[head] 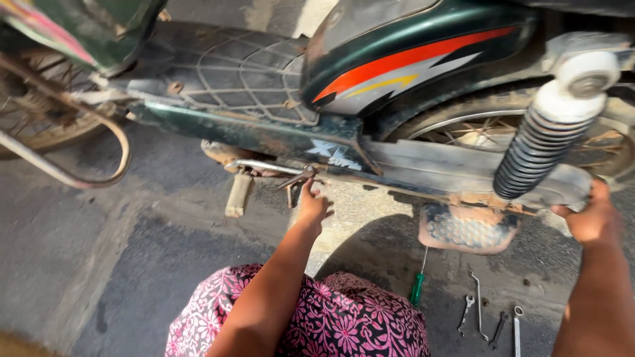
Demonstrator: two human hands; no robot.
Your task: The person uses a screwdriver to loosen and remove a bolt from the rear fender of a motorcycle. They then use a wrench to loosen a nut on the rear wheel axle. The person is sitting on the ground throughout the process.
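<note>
low down, both hands work at the underside of a dusty dark green motorbike with an orange, yellow and grey flash on its side panel (397, 66). the left hand (311, 206) reaches up to the thin metal lever and bracket (297, 178) under the frame, just behind the worn, mud-coated foot peg (238, 194); its fingers touch the metal there, curled loosely, but whether they truly grip it i cannot tell. the right hand (592, 215) is clasped on the rear end of the grey chain cover (463, 175), fingers wrapped over its edge, just below the black coil spring of the rear shock absorber with its pale cap (549, 139). the spoked rear wheel (476, 129) sits behind the cover. a rusty, studded footrest plate (466, 228) hangs under the cover between the two hands.

on the grey paved ground (132, 264) near the right forearm lie a green-handled screwdriver (417, 284) and several small steel spanners (473, 307), close together but apart from the hands. a pink floral garment (344, 317) covers the person's lap at the bottom. at the far left a curved rusty bar (99, 165) passes in front of another spoked wheel (40, 112).
</note>
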